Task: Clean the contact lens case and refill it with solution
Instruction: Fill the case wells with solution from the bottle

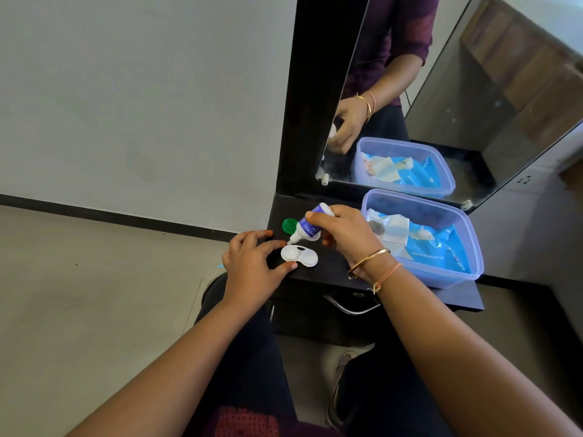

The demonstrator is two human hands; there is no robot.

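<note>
A white contact lens case (299, 255) lies open on the black dresser shelf (334, 269), both wells uncapped. My right hand (344, 234) grips a small blue-and-white solution bottle (307, 228), tipped nozzle-down just above the case's left well. My left hand (252, 263) rests at the shelf's left edge, thumb and forefinger touching the case's left end. A green cap (289, 225) lies behind the case. I cannot see a second cap.
A clear plastic box (441, 272) holding blue wipe packets and tissues stands on the shelf to the right, close to my right wrist. A mirror (410, 105) in a black frame rises behind. A metal drawer handle (350, 305) is below the shelf.
</note>
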